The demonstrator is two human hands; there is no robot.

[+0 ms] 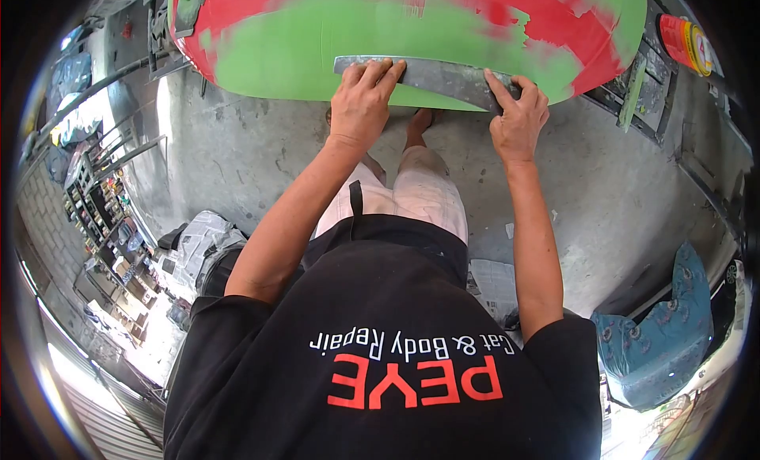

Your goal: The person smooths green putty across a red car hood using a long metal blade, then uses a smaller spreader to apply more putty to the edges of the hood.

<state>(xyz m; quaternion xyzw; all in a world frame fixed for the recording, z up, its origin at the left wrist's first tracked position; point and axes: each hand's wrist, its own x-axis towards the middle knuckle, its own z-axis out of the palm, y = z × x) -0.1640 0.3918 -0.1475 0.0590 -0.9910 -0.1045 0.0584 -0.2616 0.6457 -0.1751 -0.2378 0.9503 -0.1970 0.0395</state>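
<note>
Gripping a long gray strip (443, 80) near both ends with the fingers of the left hand (364, 101) and right hand (518, 121), holding it against the curved green-and-red panel (317, 34), along its near edge.

panel (309, 44): top cut off by upper edge; shelf items (101, 203): too small to tell; shirt (380, 302): cut off below

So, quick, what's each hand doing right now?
Left hand: closed, gripping the long grey strip near one end.
Right hand: closed, gripping the strip near its other end.
</note>
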